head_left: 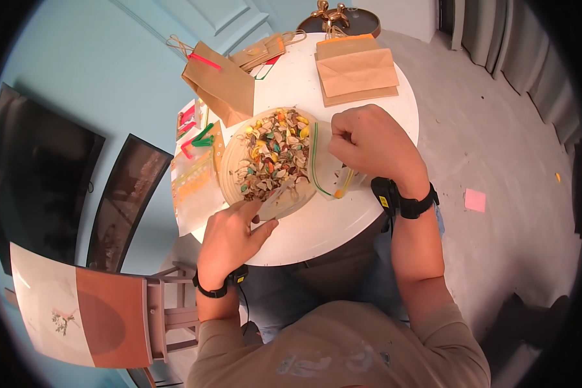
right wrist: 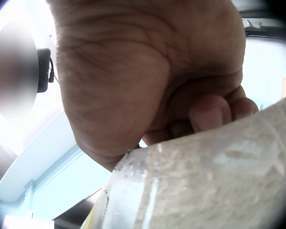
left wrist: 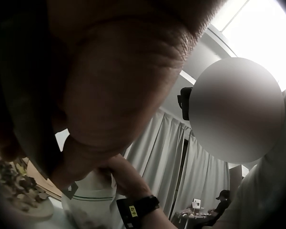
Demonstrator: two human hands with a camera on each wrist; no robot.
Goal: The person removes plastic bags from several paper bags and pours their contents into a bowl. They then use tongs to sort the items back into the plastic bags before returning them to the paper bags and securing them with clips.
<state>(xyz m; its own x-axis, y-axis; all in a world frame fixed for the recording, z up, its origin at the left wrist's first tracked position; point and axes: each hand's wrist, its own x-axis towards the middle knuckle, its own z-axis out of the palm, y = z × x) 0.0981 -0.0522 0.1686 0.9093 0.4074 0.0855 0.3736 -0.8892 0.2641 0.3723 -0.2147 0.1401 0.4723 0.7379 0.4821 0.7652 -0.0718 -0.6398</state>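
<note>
A round woven tray (head_left: 234, 169) on the white table bears a heap of potpourri (head_left: 275, 152), dried petals and chips in yellow, green, orange and brown. At the tray's near left edge, my left hand (head_left: 229, 236) holds a translucent scoop-like piece (head_left: 283, 199) that reaches over the tray; its exact kind I cannot tell. To the right of the tray, my right hand (head_left: 378, 142) grips the top edge of a clear zip bag (head_left: 323, 158) with a green zip line. A few bits of potpourri lie low in the bag. Curled fingers (right wrist: 209, 114) show above the bag in the right wrist view.
Behind the tray stand a brown paper bag (head_left: 223, 84) and folded paper bags (head_left: 359, 74). Flat printed zip bags (head_left: 197, 187) and a green ribbon (head_left: 204, 137) lie on the left. A stool (head_left: 168, 310) stands left of the table; a pink note (head_left: 475, 200) lies on the floor.
</note>
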